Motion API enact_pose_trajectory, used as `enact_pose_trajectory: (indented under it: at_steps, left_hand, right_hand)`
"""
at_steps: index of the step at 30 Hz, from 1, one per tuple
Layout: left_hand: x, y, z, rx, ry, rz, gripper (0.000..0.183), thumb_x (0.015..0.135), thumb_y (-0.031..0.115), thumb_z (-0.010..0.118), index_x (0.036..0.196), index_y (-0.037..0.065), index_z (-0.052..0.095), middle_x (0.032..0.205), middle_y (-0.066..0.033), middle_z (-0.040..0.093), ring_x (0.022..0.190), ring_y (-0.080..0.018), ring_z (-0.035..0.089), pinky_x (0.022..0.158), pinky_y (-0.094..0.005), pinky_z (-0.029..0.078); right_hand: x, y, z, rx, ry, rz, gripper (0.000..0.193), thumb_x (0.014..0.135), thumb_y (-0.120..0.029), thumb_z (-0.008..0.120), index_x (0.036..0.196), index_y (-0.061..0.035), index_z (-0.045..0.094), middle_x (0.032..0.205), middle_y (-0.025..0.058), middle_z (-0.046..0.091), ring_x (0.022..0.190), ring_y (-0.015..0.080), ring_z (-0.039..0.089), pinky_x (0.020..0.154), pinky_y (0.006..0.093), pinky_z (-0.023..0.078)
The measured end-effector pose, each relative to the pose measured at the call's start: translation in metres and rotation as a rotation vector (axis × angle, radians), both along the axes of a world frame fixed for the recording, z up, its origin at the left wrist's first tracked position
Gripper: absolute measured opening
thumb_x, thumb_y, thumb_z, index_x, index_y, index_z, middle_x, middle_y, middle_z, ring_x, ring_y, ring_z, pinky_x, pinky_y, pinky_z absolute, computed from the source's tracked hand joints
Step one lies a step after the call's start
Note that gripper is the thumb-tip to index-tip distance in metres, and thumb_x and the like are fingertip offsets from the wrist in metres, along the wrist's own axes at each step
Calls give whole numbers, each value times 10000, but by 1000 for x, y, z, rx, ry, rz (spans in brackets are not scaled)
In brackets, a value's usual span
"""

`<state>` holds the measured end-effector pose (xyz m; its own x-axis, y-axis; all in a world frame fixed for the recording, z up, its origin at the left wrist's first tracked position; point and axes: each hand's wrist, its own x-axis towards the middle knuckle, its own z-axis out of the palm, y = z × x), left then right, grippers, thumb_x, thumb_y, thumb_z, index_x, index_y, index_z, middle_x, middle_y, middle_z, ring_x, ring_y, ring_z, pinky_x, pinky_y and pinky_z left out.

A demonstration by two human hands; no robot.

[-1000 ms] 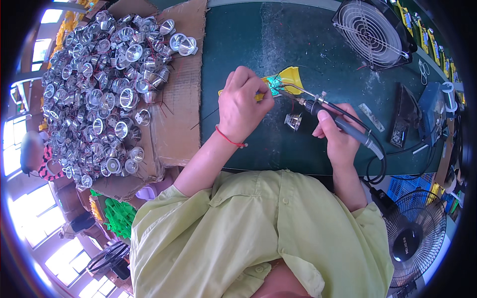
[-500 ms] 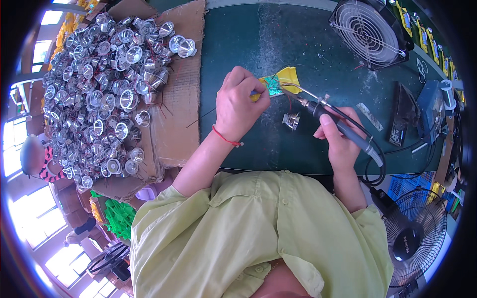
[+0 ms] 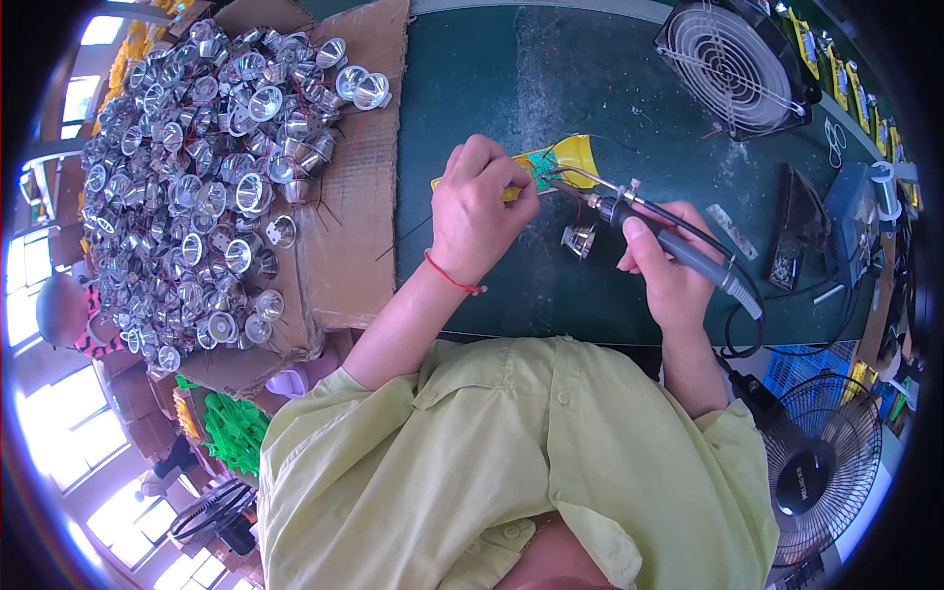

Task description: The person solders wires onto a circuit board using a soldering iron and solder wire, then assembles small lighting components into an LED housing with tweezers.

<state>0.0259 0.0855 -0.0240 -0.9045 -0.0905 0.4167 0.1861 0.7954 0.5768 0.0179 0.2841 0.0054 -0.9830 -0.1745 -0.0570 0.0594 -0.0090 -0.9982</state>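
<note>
A soldering iron with a thin metal solder-feed tube lies in my right hand, fingers closed round its grey handle. Its tip meets a small green circuit board, which sits on a yellow piece. My left hand is closed in a pinch at the board's left side; what its fingertips hold is too small to make out. Just below the iron's tip, a small silver reflector lamp cup rests on the dark green bench.
Many silver lamp cups with wires are heaped on cardboard at left. A framed fan stands far right, near a black holder and a blue box. Another fan is at lower right.
My left fingertips have shifted slightly right and down along the board, and the yellow piece shows more on their left. The iron has dropped a little, its tip still at the board.
</note>
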Motion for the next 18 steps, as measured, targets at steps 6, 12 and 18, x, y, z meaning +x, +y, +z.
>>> enact_pose_trajectory:
  at_steps: [6,12,18]
  left_hand:
    - [0,0,0,14,15,-1,135,582,3,683,638,49,570,760,-60,500,690,-214,540,583,-308,471]
    - [-1,-1,1,3,4,-3,112,601,7,687,653,35,591,759,-74,510,671,-201,557,588,-291,490]
    - [0,-1,1,1,7,-2,111,600,7,689,653,34,594,757,-72,514,663,-198,559,585,-287,489]
  right_hand:
    - [3,4,1,-5,2,-53,174,781,-52,649,881,50,549,699,86,595,522,81,554,470,201,474]
    - [5,3,-2,-16,51,-56,189,784,-55,647,898,52,541,723,97,600,533,91,568,470,202,477]
    - [5,0,-7,-24,46,-30,186,785,-51,644,899,52,540,732,100,602,543,91,572,477,208,483]
